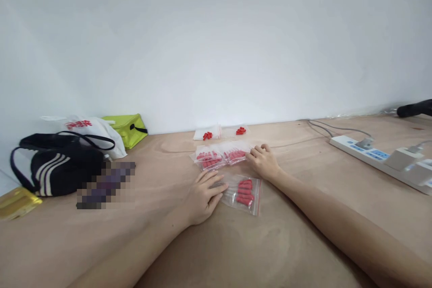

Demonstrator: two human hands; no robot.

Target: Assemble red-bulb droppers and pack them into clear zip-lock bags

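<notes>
My left hand (205,195) lies on the table with its fingers stretched out. Its fingertips touch the left end of a clear zip bag (232,195) holding several red tube-shaped pieces (245,192). Farther away, my right hand (263,161) has its fingers bent together at the right edge of a bag stack (235,155) with red pieces inside. Beside that stack, on its left, lies another stack of bags (208,157) with red pieces. My fingers hide part of the right stack's edge.
Near the wall, two small heaps of red pieces (207,136) (240,131) lie on clear bags. At left are a black bag (64,164), a white plastic bag (110,137) and a lime-green bag (126,130). A power strip (374,157) with plugs and cables is at right.
</notes>
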